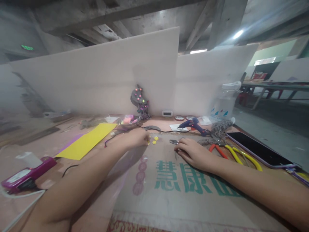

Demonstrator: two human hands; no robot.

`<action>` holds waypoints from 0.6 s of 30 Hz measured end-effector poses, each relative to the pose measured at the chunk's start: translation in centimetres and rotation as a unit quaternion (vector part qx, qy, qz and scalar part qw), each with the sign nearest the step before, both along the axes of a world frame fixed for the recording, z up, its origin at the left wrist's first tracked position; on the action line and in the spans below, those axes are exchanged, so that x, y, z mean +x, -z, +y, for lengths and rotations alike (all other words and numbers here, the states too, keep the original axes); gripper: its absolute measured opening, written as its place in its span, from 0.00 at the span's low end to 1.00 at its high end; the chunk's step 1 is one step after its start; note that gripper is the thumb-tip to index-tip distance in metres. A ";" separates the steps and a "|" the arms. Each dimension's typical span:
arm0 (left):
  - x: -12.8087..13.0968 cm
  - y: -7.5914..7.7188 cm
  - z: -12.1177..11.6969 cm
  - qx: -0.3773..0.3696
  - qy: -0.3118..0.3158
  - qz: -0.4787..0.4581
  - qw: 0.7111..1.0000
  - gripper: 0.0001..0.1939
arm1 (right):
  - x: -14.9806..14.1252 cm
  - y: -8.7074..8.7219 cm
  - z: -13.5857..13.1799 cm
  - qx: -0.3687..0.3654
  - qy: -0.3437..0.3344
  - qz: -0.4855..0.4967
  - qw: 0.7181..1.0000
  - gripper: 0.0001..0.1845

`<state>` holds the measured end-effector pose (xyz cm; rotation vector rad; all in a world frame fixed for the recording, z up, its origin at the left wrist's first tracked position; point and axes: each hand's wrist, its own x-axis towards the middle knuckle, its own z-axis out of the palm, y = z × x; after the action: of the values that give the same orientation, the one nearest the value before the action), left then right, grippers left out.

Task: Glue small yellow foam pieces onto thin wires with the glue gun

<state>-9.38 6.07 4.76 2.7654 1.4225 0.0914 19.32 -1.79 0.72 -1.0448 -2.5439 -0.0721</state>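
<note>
White panels (108, 77) rise behind the far edge of a crowded worktop (98, 206), whose right edge drops away to the floor. A printed board (145, 206) covers its middle, its lettered face leaving room to move between two bare forearms, down to the near edge. The left hand (138, 138) bends its fingers down near the board's far edge; whether they pinch anything cannot be told. The right hand (190, 151) rests across from it, fingers together and lightly curled. A bottle (223, 101) stands at the far right corner, and a yellow sheet (88, 141) slants beyond the left forearm. A phone (260, 149) lies along the right edge, tightening space there, with yellow-handled pliers (249, 159) just inside it. A glue gun (193, 125) sits toward the far edge. A metal-tipped tool (173, 141) points left from the right fingertips, its hold unclear. Tiny yellow flowers (155, 139) lie on the board between the hands, just beside the left fingertips.
</note>
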 end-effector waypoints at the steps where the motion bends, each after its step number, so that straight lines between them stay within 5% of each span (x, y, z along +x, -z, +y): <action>1: 0.0 0.0 0.0 0.001 -0.001 -0.003 1.000 0.11 | 0.0 0.0 0.0 -0.001 0.000 0.000 1.000 0.12; 18: 0.3 -0.3 -0.3 0.022 -0.019 -0.042 0.999 0.10 | 0.0 0.0 0.0 0.001 0.006 -0.008 1.000 0.13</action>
<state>-9.10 5.72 5.09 2.7347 1.4698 0.2389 19.33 -1.79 0.76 -1.0630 -2.5517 -0.0861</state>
